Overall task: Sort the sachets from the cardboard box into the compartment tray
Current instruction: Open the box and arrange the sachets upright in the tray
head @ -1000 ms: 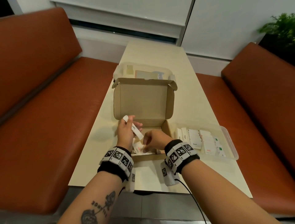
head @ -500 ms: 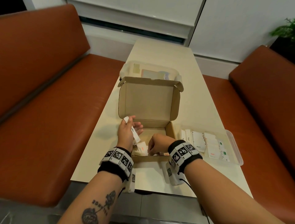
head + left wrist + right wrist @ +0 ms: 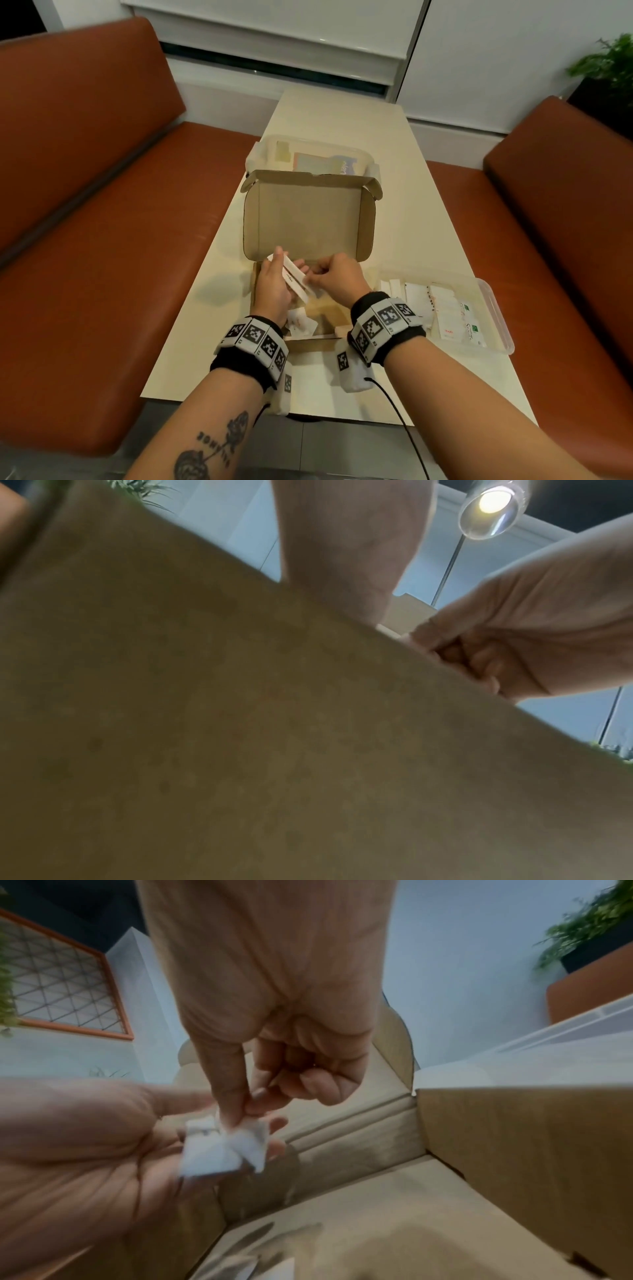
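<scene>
One cardboard box (image 3: 308,219). One compartment tray (image 3: 493,308). One clear lidded container (image 3: 270,150). Two hands. Two long white sachets (image 3: 294,279) in the left hand; remaining sachet counts cannot be determined.

Brown cardboard box (image 3: 308,219), white sachets (image 3: 294,278), clear compartment tray (image 3: 493,308), cream table (image 3: 421,219), rust-orange benches (image 3: 102,240), black-and-white checkered wristbands (image 3: 255,339)

My left hand (image 3: 274,287) is raised palm toward my right, fingers mostly straight and pointing away from me, cradling a few long white sachets (image 3: 294,278) across the palm. My right hand (image 3: 337,279) sits close beside it, knuckles up, thumb and forefinger pinching the near end of a sachet while the other fingers (image 3: 318,1080) curl into the palm. Both forearms reach forward, marker bands around the wrists.
</scene>
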Action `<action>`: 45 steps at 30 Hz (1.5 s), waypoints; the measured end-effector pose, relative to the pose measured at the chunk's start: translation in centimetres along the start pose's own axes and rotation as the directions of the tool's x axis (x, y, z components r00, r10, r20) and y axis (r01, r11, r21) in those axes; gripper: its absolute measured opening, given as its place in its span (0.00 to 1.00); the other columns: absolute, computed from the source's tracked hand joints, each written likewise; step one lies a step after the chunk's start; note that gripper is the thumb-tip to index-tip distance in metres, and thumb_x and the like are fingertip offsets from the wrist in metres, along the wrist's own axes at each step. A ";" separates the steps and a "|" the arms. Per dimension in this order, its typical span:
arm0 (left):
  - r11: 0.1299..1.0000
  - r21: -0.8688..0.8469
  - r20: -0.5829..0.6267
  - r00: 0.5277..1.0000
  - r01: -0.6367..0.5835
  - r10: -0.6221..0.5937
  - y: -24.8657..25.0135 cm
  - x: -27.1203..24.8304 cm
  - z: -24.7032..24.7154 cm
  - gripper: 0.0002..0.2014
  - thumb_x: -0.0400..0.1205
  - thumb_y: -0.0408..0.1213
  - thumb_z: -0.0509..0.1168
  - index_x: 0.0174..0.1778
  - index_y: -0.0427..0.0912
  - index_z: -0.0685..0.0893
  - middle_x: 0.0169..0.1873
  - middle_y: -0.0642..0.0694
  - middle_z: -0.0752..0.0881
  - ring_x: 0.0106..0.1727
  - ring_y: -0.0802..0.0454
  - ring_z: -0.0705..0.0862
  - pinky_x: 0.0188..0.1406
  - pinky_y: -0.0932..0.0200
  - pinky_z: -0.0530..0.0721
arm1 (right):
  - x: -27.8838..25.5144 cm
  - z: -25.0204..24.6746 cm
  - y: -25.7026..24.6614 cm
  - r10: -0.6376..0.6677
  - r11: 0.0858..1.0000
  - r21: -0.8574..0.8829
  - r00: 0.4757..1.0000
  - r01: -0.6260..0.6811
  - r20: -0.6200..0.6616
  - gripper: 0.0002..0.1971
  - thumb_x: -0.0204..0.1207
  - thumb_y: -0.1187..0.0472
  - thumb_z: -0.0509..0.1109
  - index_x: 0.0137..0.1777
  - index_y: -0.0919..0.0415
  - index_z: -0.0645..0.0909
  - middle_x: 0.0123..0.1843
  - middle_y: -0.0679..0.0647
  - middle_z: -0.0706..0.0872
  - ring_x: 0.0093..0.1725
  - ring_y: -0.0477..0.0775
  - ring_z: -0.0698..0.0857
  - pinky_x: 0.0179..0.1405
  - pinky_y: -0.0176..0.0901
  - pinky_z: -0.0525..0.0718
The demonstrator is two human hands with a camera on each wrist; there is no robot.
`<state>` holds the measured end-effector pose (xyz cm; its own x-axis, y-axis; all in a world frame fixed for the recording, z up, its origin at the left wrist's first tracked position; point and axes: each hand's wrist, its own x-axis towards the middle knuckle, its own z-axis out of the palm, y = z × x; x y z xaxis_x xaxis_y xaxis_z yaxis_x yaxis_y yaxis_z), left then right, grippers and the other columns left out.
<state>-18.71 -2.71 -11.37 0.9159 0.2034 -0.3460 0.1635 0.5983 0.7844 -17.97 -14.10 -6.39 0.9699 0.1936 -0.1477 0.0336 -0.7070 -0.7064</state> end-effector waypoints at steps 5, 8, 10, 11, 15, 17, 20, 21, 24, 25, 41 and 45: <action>0.979 0.151 -0.021 0.990 -0.138 0.142 0.2 -0.1 -0.7 0.10 0.86 0.26 0.57 0.61 0.39 0.72 0.41 0.42 0.86 0.45 0.49 0.87 0.48 0.54 0.85 | 0.3 0.8 0.6 -0.006 1.000 0.000 0.999 0.006 0.035 0.04 0.73 0.66 0.72 0.40 0.59 0.79 0.33 0.48 0.79 0.36 0.47 0.78 0.40 0.40 0.80; 0.977 0.129 -0.053 0.983 -0.170 0.178 0.6 -0.1 -1.3 0.10 0.86 0.26 0.55 0.61 0.40 0.71 0.42 0.41 0.86 0.47 0.48 0.87 0.54 0.56 0.84 | 0.2 1.5 1.1 0.084 0.973 -0.229 0.965 -0.025 0.249 0.15 0.70 0.62 0.76 0.53 0.58 0.76 0.48 0.53 0.82 0.47 0.53 0.82 0.48 0.46 0.82; 0.977 0.124 -0.048 0.982 -0.174 0.181 0.6 -0.2 -1.5 0.10 0.87 0.26 0.55 0.62 0.39 0.71 0.42 0.41 0.85 0.47 0.48 0.87 0.54 0.56 0.84 | 0.0 2.3 1.1 0.106 0.905 -0.418 0.906 0.082 0.409 0.31 0.65 0.60 0.81 0.67 0.57 0.73 0.62 0.56 0.81 0.59 0.57 0.81 0.57 0.48 0.82; 0.978 0.117 -0.046 0.983 -0.171 0.177 0.6 -0.3 -1.5 0.10 0.87 0.26 0.55 0.63 0.39 0.71 0.42 0.40 0.85 0.47 0.48 0.87 0.55 0.56 0.84 | 0.0 2.6 1.0 0.089 0.860 -0.484 0.888 0.160 0.451 0.36 0.64 0.60 0.81 0.72 0.57 0.70 0.66 0.58 0.79 0.63 0.58 0.79 0.61 0.50 0.81; 0.984 0.091 -0.050 0.986 -0.152 0.157 0.5 -0.4 -2.0 0.11 0.87 0.26 0.54 0.64 0.39 0.70 0.43 0.41 0.85 0.49 0.48 0.86 0.57 0.51 0.82 | -0.1 3.6 0.6 0.052 0.780 -0.562 0.868 0.274 0.495 0.36 0.70 0.61 0.76 0.77 0.59 0.64 0.67 0.62 0.74 0.64 0.63 0.78 0.64 0.50 0.79; 0.985 0.093 -0.042 0.987 -0.148 0.152 0.5 -0.3 -2.2 0.11 0.87 0.27 0.54 0.65 0.40 0.70 0.44 0.41 0.85 0.50 0.48 0.86 0.55 0.51 0.83 | -0.4 3.6 0.5 0.062 0.783 -0.561 0.863 0.269 0.502 0.32 0.72 0.64 0.74 0.75 0.60 0.66 0.65 0.62 0.79 0.63 0.63 0.80 0.59 0.47 0.79; 0.983 0.107 -0.040 0.987 -0.147 0.152 0.5 -0.2 -2.4 0.11 0.87 0.28 0.55 0.65 0.41 0.70 0.46 0.42 0.85 0.51 0.50 0.86 0.51 0.53 0.85 | -0.6 3.6 0.5 0.065 0.755 -0.577 0.840 0.311 0.538 0.25 0.74 0.66 0.72 0.71 0.62 0.75 0.62 0.62 0.83 0.61 0.62 0.81 0.56 0.46 0.78; 0.982 0.115 -0.040 0.987 -0.150 0.155 0.5 -0.1 -2.3 0.11 0.87 0.28 0.54 0.64 0.42 0.70 0.47 0.42 0.85 0.51 0.50 0.86 0.50 0.53 0.85 | -0.6 3.6 0.6 0.062 0.748 -0.583 0.840 0.318 0.538 0.24 0.74 0.65 0.72 0.71 0.62 0.76 0.61 0.61 0.82 0.61 0.61 0.81 0.57 0.46 0.78; 0.979 0.131 -0.031 0.986 -0.157 0.163 0.4 0.1 -2.2 0.10 0.88 0.28 0.53 0.63 0.42 0.70 0.47 0.42 0.84 0.51 0.50 0.86 0.47 0.54 0.85 | -0.5 3.4 1.3 0.063 0.813 -0.529 0.867 0.243 0.494 0.21 0.73 0.66 0.74 0.66 0.61 0.80 0.56 0.59 0.83 0.56 0.60 0.81 0.54 0.45 0.79; 0.979 0.130 -0.031 0.986 -0.156 0.161 0.4 0.1 -2.2 0.10 0.88 0.28 0.53 0.63 0.43 0.70 0.47 0.42 0.84 0.51 0.50 0.85 0.47 0.54 0.85 | -0.6 3.3 1.5 0.069 0.846 -0.496 0.881 0.197 0.468 0.20 0.72 0.65 0.76 0.64 0.61 0.81 0.56 0.57 0.84 0.55 0.58 0.82 0.53 0.44 0.79; 0.967 -0.178 -0.029 0.982 0.180 -0.188 0.3 0.5 1.0 0.19 0.86 0.54 0.53 0.51 0.42 0.80 0.43 0.34 0.88 0.38 0.39 0.88 0.42 0.40 0.87 | 0.9 -0.9 -1.4 0.008 0.996 0.087 0.985 -0.023 0.173 0.12 0.76 0.65 0.72 0.58 0.66 0.82 0.50 0.63 0.89 0.30 0.46 0.84 0.26 0.31 0.84; 0.981 -0.085 0.127 0.978 0.174 -0.163 -0.1 0.1 0.6 0.25 0.82 0.52 0.63 0.62 0.32 0.79 0.40 0.38 0.88 0.34 0.44 0.88 0.29 0.53 0.86 | 0.6 -0.6 -1.2 -0.004 0.994 0.105 0.980 -0.017 0.197 0.14 0.76 0.68 0.72 0.61 0.66 0.81 0.40 0.56 0.88 0.28 0.44 0.83 0.20 0.26 0.77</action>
<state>-18.43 -3.20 -11.15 0.9159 0.0034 -0.4013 0.2891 0.6880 0.6656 -17.24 -13.57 -5.22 0.9034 0.3264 -0.2782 -0.0086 -0.6349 -0.7725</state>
